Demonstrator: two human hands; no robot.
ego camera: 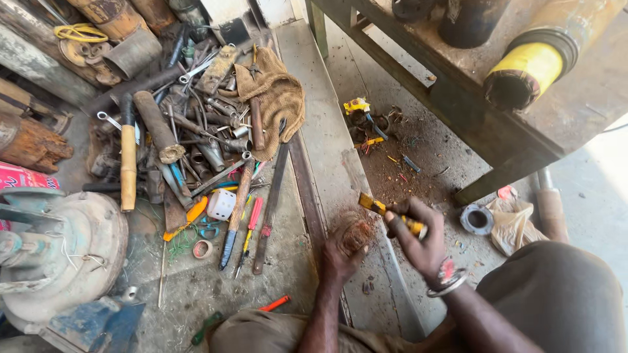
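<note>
Reddish copper wire bundle (pixel 356 235), frayed, tangled, left hand (pixel 340 252) gripping

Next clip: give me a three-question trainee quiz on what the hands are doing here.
1. True or false: the right hand grips a yellow-handled tool.
2. What does the left hand hold? A) a copper wire bundle B) a hammer C) a rag
3. Which wrist wears a bracelet?

Key: 1 true. 2 A. 3 the right.
</note>
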